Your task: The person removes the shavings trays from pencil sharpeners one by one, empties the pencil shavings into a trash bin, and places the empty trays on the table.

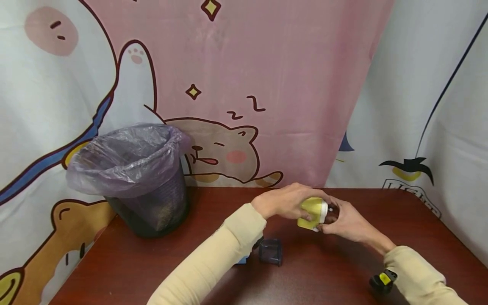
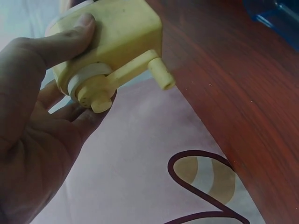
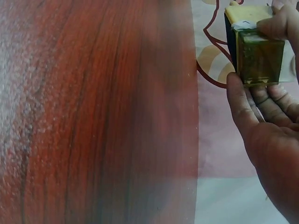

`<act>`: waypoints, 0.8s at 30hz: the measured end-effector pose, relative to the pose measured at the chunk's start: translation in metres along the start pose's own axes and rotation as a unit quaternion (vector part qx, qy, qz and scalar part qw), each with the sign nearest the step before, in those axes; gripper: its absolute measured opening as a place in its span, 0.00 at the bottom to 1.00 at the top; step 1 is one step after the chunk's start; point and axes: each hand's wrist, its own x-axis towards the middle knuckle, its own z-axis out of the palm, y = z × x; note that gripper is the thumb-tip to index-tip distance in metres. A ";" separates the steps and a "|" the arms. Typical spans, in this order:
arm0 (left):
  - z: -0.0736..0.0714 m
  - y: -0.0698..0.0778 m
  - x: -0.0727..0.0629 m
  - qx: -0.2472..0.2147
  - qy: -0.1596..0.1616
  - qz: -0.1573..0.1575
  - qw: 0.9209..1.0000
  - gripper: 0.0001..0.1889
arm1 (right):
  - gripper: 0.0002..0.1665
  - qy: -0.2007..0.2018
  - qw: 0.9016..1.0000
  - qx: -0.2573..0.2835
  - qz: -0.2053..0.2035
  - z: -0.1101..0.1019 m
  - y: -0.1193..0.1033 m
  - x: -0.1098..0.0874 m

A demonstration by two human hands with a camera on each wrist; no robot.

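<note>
Two half-closed grips, L grip (image 1: pixel 291 202) & R grip (image 1: pixel 350 222), hold yellow box (image 1: pixel 311 209); crank (image 2: pixel 128 72) hidden in head view; white end (image 1: pixel 323 212) points twd R grip, long axis unclear.

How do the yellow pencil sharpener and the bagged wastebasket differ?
The pencil sharpener is held by the left hand and right hand; the wastebasket stands on the table. The pencil sharpener is far smaller than the wastebasket. The pencil sharpener is yellow with a crank handle; the wastebasket is dark mesh with a purplish bag.

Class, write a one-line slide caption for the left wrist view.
A left hand grips a yellow device with a side crank, brown tabletop behind.
</note>
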 end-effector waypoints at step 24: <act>-0.004 -0.025 -0.041 0.021 0.035 -0.057 0.998 0.29 | 0.38 0.024 1.000 -0.005 0.014 0.038 -0.008 0.034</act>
